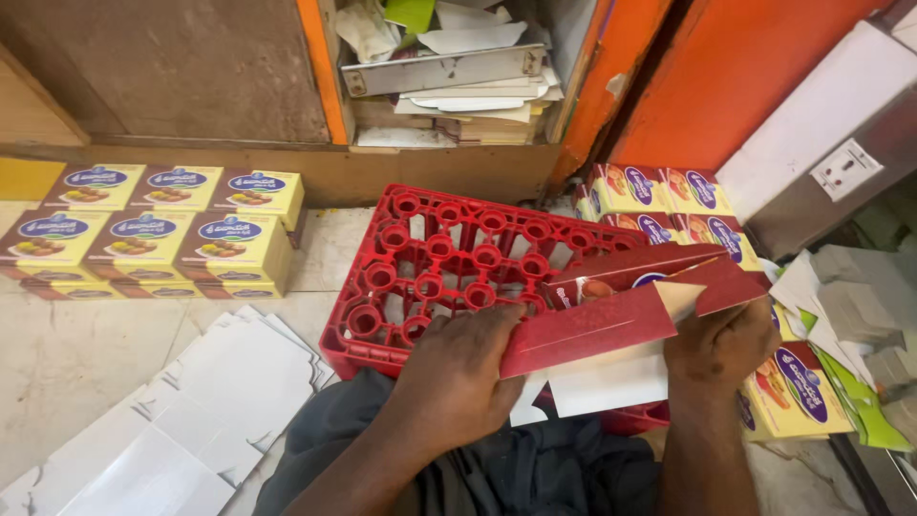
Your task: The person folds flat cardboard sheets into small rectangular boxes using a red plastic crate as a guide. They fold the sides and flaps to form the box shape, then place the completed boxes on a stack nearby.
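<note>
Red carton (pixel 611 320) between both hands (pixel 458 373)

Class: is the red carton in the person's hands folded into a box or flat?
Partly folded: the red carton shows bent panels and an open white flap, held by both hands.

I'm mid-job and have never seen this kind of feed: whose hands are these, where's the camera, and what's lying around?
There is one picture, from a camera on the person's head looking down. Both bare hands hold a red cardboard box blank, partly folded: the left hand grips its near left end, the right hand its right end. Under it sits a red plastic crate, upside down on the floor. Finished yellow boxes are stacked to the left, more to the right, and flat white blanks lie at lower left.
</note>
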